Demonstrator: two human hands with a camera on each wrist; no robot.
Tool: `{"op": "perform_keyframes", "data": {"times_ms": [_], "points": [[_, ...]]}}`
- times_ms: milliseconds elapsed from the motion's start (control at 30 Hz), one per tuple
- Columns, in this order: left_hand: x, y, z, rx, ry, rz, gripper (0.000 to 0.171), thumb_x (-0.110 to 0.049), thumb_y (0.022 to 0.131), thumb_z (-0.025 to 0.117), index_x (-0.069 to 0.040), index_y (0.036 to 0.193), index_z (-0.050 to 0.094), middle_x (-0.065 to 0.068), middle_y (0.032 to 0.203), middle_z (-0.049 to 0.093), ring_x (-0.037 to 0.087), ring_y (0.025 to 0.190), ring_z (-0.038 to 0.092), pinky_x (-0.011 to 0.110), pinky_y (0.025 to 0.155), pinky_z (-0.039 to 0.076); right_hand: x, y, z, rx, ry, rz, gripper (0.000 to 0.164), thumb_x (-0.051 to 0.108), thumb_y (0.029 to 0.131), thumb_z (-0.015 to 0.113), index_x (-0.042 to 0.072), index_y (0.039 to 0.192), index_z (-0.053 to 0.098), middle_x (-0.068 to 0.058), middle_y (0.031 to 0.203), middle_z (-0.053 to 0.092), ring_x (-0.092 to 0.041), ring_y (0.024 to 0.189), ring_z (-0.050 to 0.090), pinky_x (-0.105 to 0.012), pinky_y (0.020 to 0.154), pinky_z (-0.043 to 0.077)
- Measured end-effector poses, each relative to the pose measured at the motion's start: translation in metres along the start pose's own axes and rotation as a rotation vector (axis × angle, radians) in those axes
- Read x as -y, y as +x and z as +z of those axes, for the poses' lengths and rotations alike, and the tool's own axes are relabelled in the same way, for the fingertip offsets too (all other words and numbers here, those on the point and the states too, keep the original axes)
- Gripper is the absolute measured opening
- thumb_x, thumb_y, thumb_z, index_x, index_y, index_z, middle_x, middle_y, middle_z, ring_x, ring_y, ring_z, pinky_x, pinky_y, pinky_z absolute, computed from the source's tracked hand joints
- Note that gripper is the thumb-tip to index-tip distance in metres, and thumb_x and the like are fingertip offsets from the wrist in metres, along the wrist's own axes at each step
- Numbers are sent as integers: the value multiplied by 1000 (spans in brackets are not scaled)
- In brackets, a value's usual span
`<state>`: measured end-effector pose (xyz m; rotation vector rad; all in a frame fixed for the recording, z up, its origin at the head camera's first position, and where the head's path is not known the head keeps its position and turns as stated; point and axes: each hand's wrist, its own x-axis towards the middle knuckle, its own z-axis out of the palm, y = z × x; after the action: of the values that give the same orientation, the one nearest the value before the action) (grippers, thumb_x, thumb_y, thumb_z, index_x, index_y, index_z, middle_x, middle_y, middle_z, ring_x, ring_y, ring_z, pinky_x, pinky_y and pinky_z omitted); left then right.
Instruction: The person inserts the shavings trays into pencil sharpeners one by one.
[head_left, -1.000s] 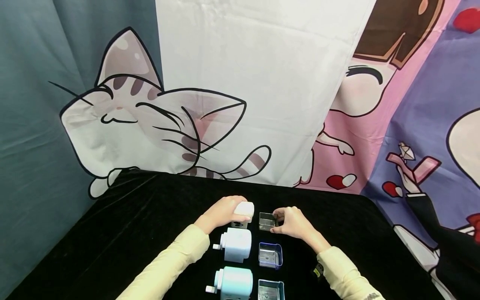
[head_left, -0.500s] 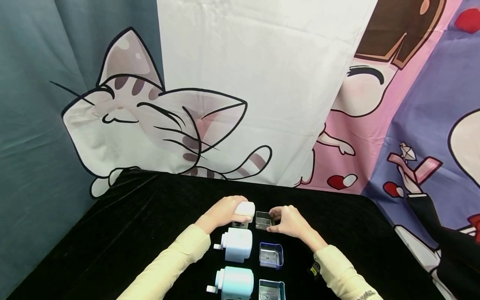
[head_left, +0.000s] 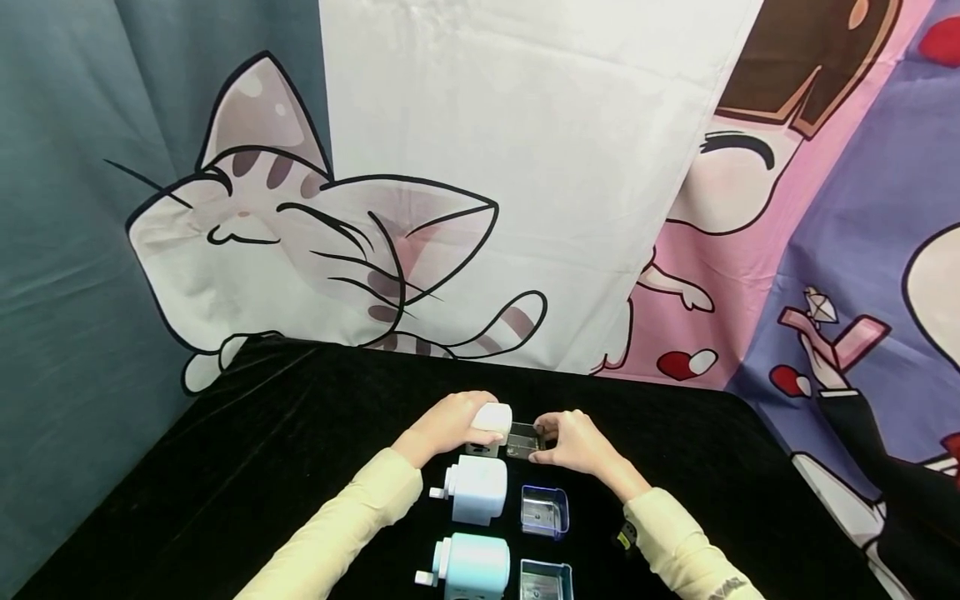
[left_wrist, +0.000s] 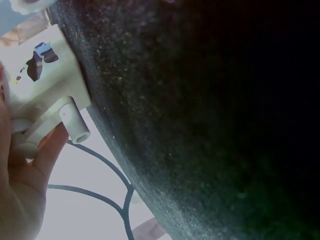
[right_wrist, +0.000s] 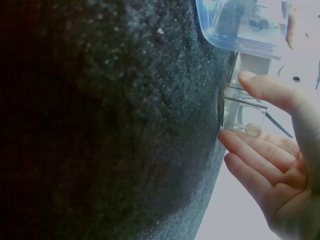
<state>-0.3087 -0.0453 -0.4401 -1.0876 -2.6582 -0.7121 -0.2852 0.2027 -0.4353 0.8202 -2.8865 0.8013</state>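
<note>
At the far end of the row, my left hand (head_left: 444, 425) grips a white crank pencil sharpener (head_left: 492, 417). Its crank handle (left_wrist: 74, 122) and a dark printed pattern show in the left wrist view. My right hand (head_left: 581, 443) pinches a clear plastic drawer (head_left: 522, 442) between thumb and fingers. That drawer is right beside the white sharpener's right side; whether its edge is inside, I cannot tell. Nearer stand a pale blue sharpener (head_left: 480, 487) and a turquoise one (head_left: 477, 562), each with a crank to the left.
Right of the pale blue sharpener lies a blue-rimmed clear drawer (head_left: 543, 511). Another clear drawer (head_left: 545, 579) sits beside the turquoise one, cut off by the frame. Black cloth (head_left: 337, 508) covers the table, and a printed curtain (head_left: 577, 167) hangs behind it.
My right hand has moved left with the clear drawer, closing the gap to the white sharpener. The left hand keeps its grip in nearly the same place.
</note>
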Motion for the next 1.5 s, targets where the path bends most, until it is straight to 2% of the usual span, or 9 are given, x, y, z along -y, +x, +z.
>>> {"op": "perform_keyframes", "data": {"times_ms": [533,1000,1500], "points": [[1,2,-1,12,5,-11,49,-45,77,66,-15,114,54,-1,102,60,10,82,51,29,74,47,-1,6,0,12,-4,7,46,29,64,80,3,99,64,-5,90,69,-6,77,62,-28,71,52],[0,3,-3,20,-2,-15,49,-45,78,66,-15,114,54,-2,102,60,10,82,51,28,74,47,0,12,2,11,-16,-36,44,28,65,79,4,99,64,-4,90,69,-3,76,61,-26,71,52],[-2,-1,0,25,3,-14,50,-45,79,66,-14,115,54,0,104,60,10,82,51,28,74,48,3,12,9,26,34,-69,42,29,65,80,6,96,65,-4,89,69,-7,77,62,-27,69,52]]}}
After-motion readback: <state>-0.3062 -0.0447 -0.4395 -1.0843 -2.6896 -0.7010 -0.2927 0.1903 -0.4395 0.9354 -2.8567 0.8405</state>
